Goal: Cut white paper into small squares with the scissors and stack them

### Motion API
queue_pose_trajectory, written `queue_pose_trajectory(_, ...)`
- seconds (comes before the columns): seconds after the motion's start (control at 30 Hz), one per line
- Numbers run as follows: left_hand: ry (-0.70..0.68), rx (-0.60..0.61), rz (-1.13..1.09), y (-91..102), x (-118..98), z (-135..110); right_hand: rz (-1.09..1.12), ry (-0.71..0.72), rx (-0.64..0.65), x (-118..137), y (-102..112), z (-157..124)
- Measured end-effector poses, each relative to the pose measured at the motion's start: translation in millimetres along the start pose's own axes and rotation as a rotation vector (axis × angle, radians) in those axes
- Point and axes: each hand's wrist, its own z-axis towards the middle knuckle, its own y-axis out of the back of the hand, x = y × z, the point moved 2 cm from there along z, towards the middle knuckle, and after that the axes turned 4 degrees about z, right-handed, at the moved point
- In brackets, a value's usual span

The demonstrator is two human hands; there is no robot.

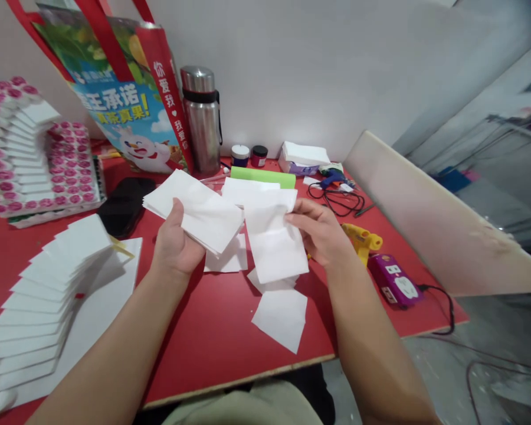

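Note:
My left hand (177,242) is closed around a stack of white paper sheets (199,209), thumb on top. Between the thumb and fingers of my right hand (314,230) hangs a single white paper sheet (274,242), its left edge close beside the stack. Beneath my hands, a loose white sheet (278,316) lies on the red table near its front edge. Another piece of paper (230,257) rests under the stack. At the left, white stepped pieces (48,283) fan out in a curve on a white board (110,295).
Behind stand a steel thermos (203,124), a colourful bag (124,106) and a green roll (263,176). A black phone (121,206) lies left. To the right are a yellow glue gun (360,241), a purple power strip (396,282) with its cord, and a leaning white board (425,224).

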Motion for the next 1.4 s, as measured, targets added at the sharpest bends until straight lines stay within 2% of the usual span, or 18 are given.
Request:
queue_pose_trajectory(0.1, 0.176, 0.092, 0.088, -0.1, 8.0, -3.7, 0.148, -0.02, -0.104, 0.7, 5.0, 5.4)
queue_pose_trajectory(0.27, 0.575, 0.323, 0.195, -2.3, 34.3, -18.9, 0.16, -0.064, -0.025, -2.0, -1.3, 4.1)
queue_pose_trajectory(0.37, 0.639, 0.376, 0.202, -3.2, 45.2, -22.7, 0.115, -0.094, 0.007, -9.2, -4.3, 3.4)
queue_pose_trajectory(0.47, 0.61, 0.334, 0.227, -2.9, 46.8, -20.9, 0.073, -0.119, -0.013, -19.4, -6.9, 5.7)
queue_pose_trajectory(0.67, 0.539, 0.404, 0.173, -3.9, 44.4, -20.3, -0.03, -0.109, -0.011, -30.8, -19.6, 7.7)
queue_pose_trajectory(0.8, 0.536, 0.297, 0.292, 1.0, 46.8, -19.0, -0.069, -0.097, 0.027, -30.4, -24.2, 7.1)
queue_pose_trajectory(0.87, 0.516, 0.28, 0.249, 0.2, 39.8, -16.9, -0.057, -0.058, 0.007, -29.3, -23.0, 8.2)
queue_pose_trajectory(0.93, 0.426, 0.297, 0.101, -3.4, 24.3, -13.8, -0.079, 0.031, -0.036, -29.2, -20.2, 10.3)
queue_pose_trajectory(1.0, 0.177, 0.286, -0.053, -7.0, 2.1, -10.4, -0.197, 0.158, -0.047, -31.4, -18.1, 12.4)
queue_pose_trajectory(1.03, 0.065, 0.283, -0.118, -8.6, -8.4, -9.6, -0.299, 0.231, -0.011, -33.3, -18.5, 13.1)
queue_pose_trajectory(1.1, -0.091, 0.236, -0.194, -10.0, -23.5, -9.3, -0.542, 0.382, 0.163, -38.3, -23.0, 12.8)
queue_pose_trajectory(1.17, -0.135, 0.187, -0.189, -10.2, -28.6, -9.7, -0.731, 0.503, 0.374, -43.7, -29.4, 10.3)
queue_pose_trajectory(1.23, -0.128, 0.173, -0.144, -9.6, -26.4, -9.7, -0.798, 0.56, 0.482, -46.8, -33.9, 7.8)
queue_pose_trajectory(1.3, -0.105, 0.201, -0.109, -8.4, -21.4, -9.0, -0.798, 0.567, 0.433, -46.9, -34.9, 7.3)
queue_pose_trajectory(1.4, -0.095, 0.266, -0.094, -5.8, -16.4, -7.3, -0.835, 0.497, 0.231, -46.6, -32.2, 9.6)
